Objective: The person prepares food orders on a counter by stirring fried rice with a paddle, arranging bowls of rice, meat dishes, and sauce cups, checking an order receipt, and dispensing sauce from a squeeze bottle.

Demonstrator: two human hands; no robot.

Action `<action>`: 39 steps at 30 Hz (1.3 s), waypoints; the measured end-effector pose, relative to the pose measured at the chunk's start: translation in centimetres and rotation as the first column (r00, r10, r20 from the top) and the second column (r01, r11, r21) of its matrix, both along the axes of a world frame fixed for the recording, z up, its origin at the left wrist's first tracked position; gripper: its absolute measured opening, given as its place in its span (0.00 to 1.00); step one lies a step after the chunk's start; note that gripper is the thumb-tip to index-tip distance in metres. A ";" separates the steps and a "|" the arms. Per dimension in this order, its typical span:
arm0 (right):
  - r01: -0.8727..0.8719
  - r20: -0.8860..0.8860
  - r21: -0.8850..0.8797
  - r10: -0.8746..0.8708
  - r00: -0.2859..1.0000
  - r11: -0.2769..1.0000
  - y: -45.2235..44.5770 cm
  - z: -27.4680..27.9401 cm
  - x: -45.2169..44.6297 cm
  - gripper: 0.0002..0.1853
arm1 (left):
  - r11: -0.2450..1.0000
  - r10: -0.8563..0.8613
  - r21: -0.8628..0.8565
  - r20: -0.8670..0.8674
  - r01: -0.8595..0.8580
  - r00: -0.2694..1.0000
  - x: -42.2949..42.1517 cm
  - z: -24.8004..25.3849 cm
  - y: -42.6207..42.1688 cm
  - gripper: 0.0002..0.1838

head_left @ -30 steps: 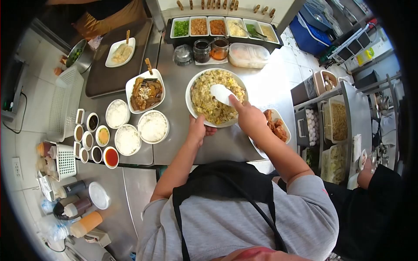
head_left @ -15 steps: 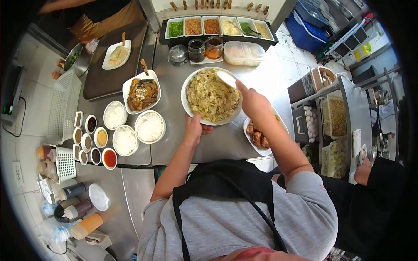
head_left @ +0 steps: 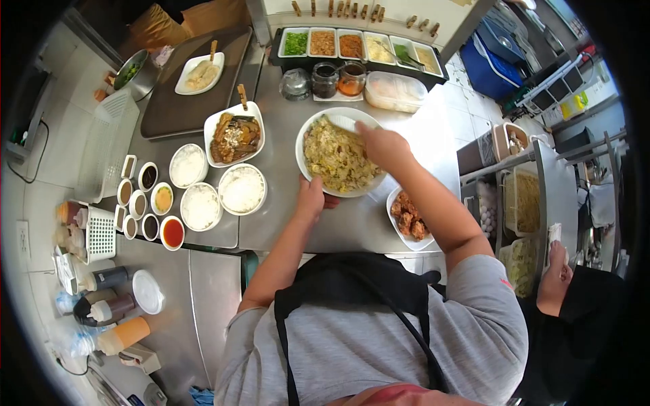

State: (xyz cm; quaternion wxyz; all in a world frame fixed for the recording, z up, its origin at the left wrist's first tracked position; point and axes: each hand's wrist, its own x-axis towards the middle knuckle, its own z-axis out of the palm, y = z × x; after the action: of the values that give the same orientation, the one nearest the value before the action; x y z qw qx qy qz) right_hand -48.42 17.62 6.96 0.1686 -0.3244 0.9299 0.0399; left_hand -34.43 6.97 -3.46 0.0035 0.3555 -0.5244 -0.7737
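Pinching near edge of bowl (head_left: 300,149) with fingers of left hand (head_left: 313,199) | curling right hand's (head_left: 387,147) fingers round paddle (head_left: 344,122), amid rice (head_left: 342,161) inside bowl | could spill over rim from pushing too hard

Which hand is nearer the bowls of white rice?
Left. The left hand is right of the white rice bowls, at the near rim of the fried rice bowl; the right hand is farther right, over that bowl's right side, holding a paddle.
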 end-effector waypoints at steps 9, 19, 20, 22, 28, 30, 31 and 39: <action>-0.228 -0.116 0.020 0.229 0.967 0.973 -2.5 1.6 -1.2 0.20 | 0.999 0.045 0.000 -0.074 -0.045 0.996 0.3 -0.7 0.2 0.22; -0.560 -0.287 0.105 0.564 0.774 0.822 -4.6 1.9 1.0 0.19 | 0.995 0.095 0.019 -0.163 -0.093 0.982 0.4 -0.8 0.7 0.20; -0.560 -0.288 0.144 0.576 0.765 0.816 -4.5 1.0 1.9 0.19 | 0.995 0.095 0.017 -0.166 -0.093 0.982 0.3 -0.8 0.6 0.20; -0.556 -0.282 0.221 0.598 0.750 0.802 -4.2 0.3 3.5 0.19 | 0.992 0.122 0.038 -0.173 -0.117 0.977 0.4 -0.8 0.8 0.19; -0.453 -0.238 0.047 0.450 0.861 0.890 0.5 4.5 3.9 0.21 | 0.979 0.151 0.154 -0.110 -0.134 0.982 0.4 -0.4 1.2 0.21; -0.434 -0.198 0.081 0.442 0.875 0.897 1.6 2.9 4.6 0.22 | 0.960 0.185 0.225 -0.077 -0.163 0.980 0.2 0.4 1.8 0.21; -0.407 -0.189 0.077 0.415 0.890 0.910 1.9 2.4 4.8 0.23 | 0.951 0.179 0.270 -0.079 -0.152 0.981 0.1 0.2 2.4 0.22; -0.083 -0.016 -0.065 0.082 0.996 0.994 5.1 2.2 5.5 0.25 | 0.974 -0.038 0.221 -0.015 0.041 0.999 -0.4 0.1 -1.7 0.23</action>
State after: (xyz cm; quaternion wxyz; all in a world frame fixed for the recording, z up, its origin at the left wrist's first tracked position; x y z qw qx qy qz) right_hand -42.89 22.70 9.14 0.1498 -0.3678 0.9176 0.0187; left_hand -34.85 5.27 -3.39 -0.0487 0.3390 -0.4421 -0.8290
